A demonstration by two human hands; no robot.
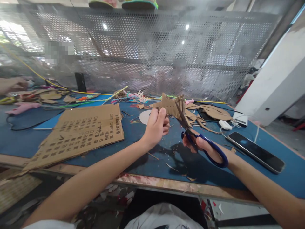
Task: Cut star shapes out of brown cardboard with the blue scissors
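My left hand [156, 125] is closed on a jagged brown cardboard piece [169, 105], held up above the blue table [152, 152]. My right hand [205, 146] grips blue-handled scissors [201, 143], fingers through the loops. The scissor blades point up and left into the cardboard piece's right edge. Small cardboard slivers lie on the table under both hands.
A large printed cardboard sheet [78, 133] lies at the left. A black phone [256, 151] and a white mouse [225, 124] sit at the right, with cardboard offcuts [214, 112] behind. A perforated metal screen [152, 54] backs the table. Another person's hand [11, 85] is at far left.
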